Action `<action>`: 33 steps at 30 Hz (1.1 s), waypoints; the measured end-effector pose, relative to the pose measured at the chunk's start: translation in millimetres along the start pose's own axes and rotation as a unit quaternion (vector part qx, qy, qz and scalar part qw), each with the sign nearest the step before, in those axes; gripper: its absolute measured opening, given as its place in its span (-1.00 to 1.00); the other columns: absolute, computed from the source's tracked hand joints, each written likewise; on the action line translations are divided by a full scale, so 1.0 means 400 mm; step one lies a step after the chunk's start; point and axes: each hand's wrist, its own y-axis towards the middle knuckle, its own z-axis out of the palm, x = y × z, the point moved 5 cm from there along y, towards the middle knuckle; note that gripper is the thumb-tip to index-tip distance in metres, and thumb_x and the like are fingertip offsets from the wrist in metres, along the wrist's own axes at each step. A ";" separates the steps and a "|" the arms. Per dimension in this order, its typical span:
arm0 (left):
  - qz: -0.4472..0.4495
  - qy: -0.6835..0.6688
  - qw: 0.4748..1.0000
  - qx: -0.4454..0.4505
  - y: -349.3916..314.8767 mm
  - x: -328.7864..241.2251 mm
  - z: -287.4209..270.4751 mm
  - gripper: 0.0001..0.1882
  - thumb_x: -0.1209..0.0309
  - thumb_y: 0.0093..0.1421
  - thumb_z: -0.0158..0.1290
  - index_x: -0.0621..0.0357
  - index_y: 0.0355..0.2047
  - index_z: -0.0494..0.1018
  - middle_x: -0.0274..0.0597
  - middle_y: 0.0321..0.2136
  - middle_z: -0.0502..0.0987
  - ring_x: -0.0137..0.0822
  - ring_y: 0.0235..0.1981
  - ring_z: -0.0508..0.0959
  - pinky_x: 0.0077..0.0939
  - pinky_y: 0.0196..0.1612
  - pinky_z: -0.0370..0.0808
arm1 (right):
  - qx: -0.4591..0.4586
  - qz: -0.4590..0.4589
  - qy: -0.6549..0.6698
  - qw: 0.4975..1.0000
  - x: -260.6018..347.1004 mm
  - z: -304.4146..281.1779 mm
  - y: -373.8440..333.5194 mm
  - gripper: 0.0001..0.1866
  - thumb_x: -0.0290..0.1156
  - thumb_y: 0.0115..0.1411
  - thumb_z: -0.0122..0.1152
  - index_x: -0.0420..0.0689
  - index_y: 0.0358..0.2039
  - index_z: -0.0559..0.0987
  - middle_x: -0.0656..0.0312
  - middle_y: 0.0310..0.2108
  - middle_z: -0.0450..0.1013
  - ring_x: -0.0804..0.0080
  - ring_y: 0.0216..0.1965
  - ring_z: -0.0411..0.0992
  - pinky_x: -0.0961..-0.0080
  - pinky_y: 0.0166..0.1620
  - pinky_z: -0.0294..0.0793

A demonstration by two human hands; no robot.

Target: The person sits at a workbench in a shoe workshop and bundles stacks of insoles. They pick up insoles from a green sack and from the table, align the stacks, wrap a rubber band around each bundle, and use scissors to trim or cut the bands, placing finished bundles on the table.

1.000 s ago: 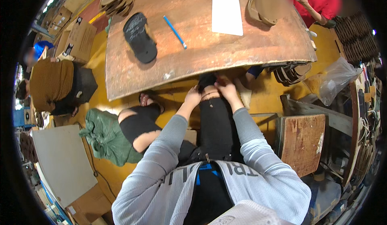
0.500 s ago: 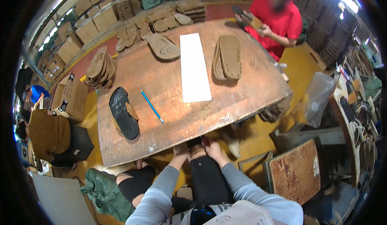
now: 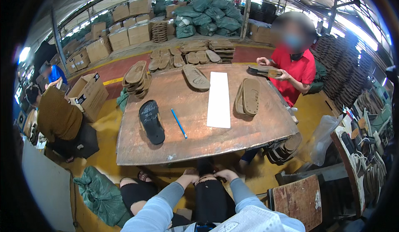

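Below the front edge of the wooden table [image 3: 195, 142], my left hand [image 3: 191, 176] and my right hand [image 3: 227, 174] are at either side of my bent knee, close to the ripped black trousers [image 3: 212, 198]. Both have curled fingers; whatever they may hold is hidden. On the tabletop lie a black sandal sole [image 3: 151, 122] with pale handwriting, a blue pencil [image 3: 178, 123] and a long white sheet [image 3: 219, 103]. Right of the sheet rests a pair of brown footbeds [image 3: 251, 97]. Another brown footbed [image 3: 195, 77] lies at the sheet's far left.
Brown footbeds [image 3: 135, 74] are stacked at the table's far left corner. A co-worker in a red shirt [image 3: 297, 63] holds a sole [image 3: 264, 71] at the far right. Beside me are a green sack [image 3: 102, 194] and a worn wooden seat [image 3: 296, 201].
My view has tilted up, showing more of the hall. A dark red thing seen at my right hand earlier no longer shows. The co-worker's hand has shifted on the sole.
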 end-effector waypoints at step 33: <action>-0.718 -0.217 0.647 -0.134 -1.052 0.864 0.253 -0.33 0.06 0.17 -0.05 0.33 0.15 0.35 0.11 0.16 0.35 0.03 0.19 0.36 -0.23 0.19 0.31 | 0.200 0.001 0.350 0.915 0.157 0.380 -0.390 -0.63 -0.12 0.36 -0.03 -0.17 -0.04 0.45 0.17 -0.50 0.46 0.37 -0.54 0.43 0.47 -0.44 0.46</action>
